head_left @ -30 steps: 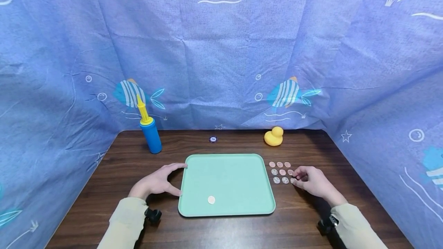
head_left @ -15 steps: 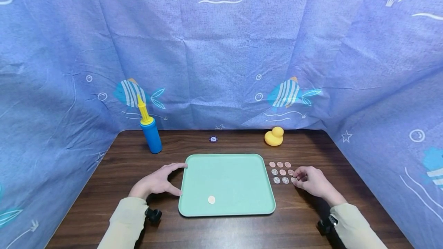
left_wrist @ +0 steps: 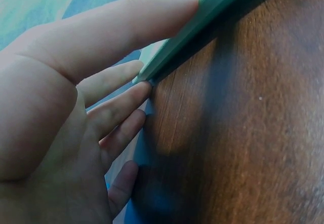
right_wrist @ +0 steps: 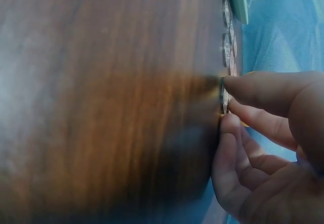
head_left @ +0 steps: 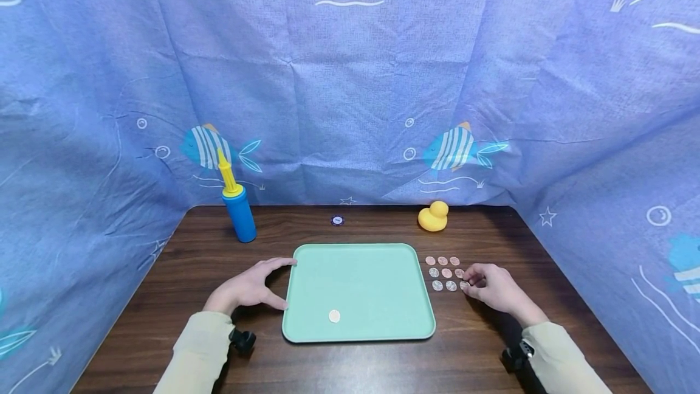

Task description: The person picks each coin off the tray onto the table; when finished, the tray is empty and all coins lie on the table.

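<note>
A light green tray (head_left: 361,290) lies on the dark wooden table, with one pale round coin (head_left: 334,316) near its front edge. Spread along the tray's left rim, my left hand (head_left: 248,284) touches it with straight thumb and fingertips; the left wrist view shows the thumb tip on the rim (left_wrist: 202,16). To the right of the tray, silver and copper coins (head_left: 446,273) form a three-by-three grid. My right hand (head_left: 494,287) pinches the front right silver coin (right_wrist: 225,100) between thumb and fingertips at table level. Its other fingers are curled.
Toward the back stand a blue and yellow hand pump (head_left: 239,211) on the left and a yellow rubber duck (head_left: 433,217) on the right. A dark poker chip (head_left: 337,221) lies between them. A blue fish-print cloth (head_left: 350,108) hangs behind and beside the table.
</note>
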A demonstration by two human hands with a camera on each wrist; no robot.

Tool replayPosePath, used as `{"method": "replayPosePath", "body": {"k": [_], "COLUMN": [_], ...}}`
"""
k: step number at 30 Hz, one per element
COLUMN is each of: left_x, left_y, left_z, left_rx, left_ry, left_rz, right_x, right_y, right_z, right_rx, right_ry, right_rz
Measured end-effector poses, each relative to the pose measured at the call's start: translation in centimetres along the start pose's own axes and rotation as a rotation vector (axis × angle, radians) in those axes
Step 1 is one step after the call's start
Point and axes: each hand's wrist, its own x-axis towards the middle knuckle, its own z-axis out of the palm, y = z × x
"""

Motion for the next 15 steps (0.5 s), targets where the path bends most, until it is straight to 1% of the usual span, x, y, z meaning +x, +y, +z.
{"method": "replayPosePath", "body": {"k": [5, 9, 12, 15], "left_x": [0.0, 0.0, -0.1, -0.1], "left_y": [0.0, 0.1, 0.1, 0.2], "left_z": [0.0, 0.0, 0.0, 0.0], "left_rx": [0.003, 0.007, 0.007, 0.004], "left_ry": [0.002, 0.004, 0.002, 0.001], "left_rz": [-0.010, -0.011, -0.007, -0.010], "right_x": [0.5, 1.3, 1.9, 2.6], "right_y": [-0.3, -1.2, -2.3, -3.7], "right_z": [-0.3, -0.2, 0.1, 0.6], "right_rx": [0.032, 0.032, 0.047, 0.082], "right_ry": [0.029, 0.073, 0.065, 0.020], "right_rz": [-0.007, -0.063, -0.097, -0.133]}}
